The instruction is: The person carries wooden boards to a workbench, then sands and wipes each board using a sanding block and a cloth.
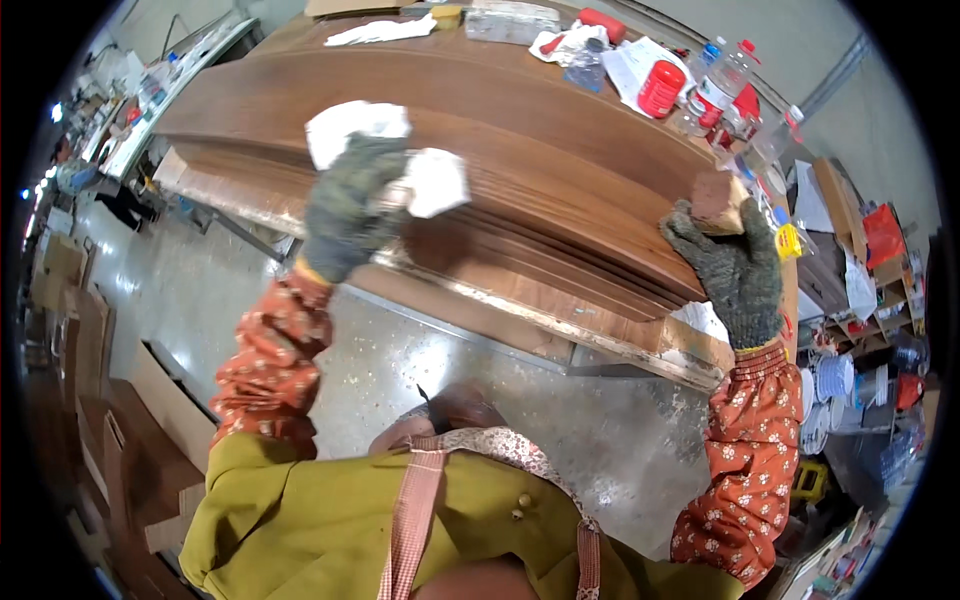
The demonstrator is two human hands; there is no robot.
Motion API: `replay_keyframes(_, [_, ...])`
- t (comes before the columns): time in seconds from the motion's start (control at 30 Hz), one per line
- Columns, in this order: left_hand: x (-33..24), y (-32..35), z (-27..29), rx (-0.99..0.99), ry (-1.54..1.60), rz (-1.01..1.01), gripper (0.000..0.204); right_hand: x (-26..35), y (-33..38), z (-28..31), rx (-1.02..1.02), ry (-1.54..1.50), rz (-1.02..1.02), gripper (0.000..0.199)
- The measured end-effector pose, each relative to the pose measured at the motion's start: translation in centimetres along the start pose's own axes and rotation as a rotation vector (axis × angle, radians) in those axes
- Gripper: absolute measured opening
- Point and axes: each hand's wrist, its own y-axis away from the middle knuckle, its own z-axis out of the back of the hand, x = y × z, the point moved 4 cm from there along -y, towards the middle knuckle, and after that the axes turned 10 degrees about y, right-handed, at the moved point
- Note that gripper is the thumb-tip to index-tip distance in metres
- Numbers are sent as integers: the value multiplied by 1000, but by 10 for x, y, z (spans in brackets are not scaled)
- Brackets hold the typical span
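Observation:
My left hand [348, 205], in a grey-green knit glove, grips a crumpled white cloth [352, 125] and presses it onto the near edge of a large brown wooden panel [500, 120]. A second fold of the cloth [436, 182] sticks out to the right of the glove. My right hand [735, 265], also gloved, holds a small brown wooden block [718, 201] against the stepped moulding at the panel's right corner. Both forearms wear red flowered sleeve covers. The panel lies flat on a worktable, its layered front edge facing me.
On the far side of the panel lie a red can [661, 88], clear plastic bottles [722, 85], white rags and papers [380, 32]. Cluttered shelves with stacked plates [835, 380] stand at right. Cardboard boxes [150, 440] sit on the concrete floor [400, 360] at left.

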Motion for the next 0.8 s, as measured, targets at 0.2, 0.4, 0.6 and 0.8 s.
replay_keyframes(0.2, [-41, -12, -26, -22, -1, -43, 37, -7, 0, -29, 57, -112, -5, 51])
replay_keyframes(0.4, [-147, -51, -101, 96, 445, -39, 27, -16, -9, -46, 117, 16, -44, 60])
replay_keyframes(0.6, [-73, -30, -28, 66, 108, -11, 27, 17, -61, -10, 129, 171, 55, 52])
replay_keyframes(0.8, [-142, -53, -84, -39, 150, 20, 26, 16, -92, 11, 251, -30, -31, 42])
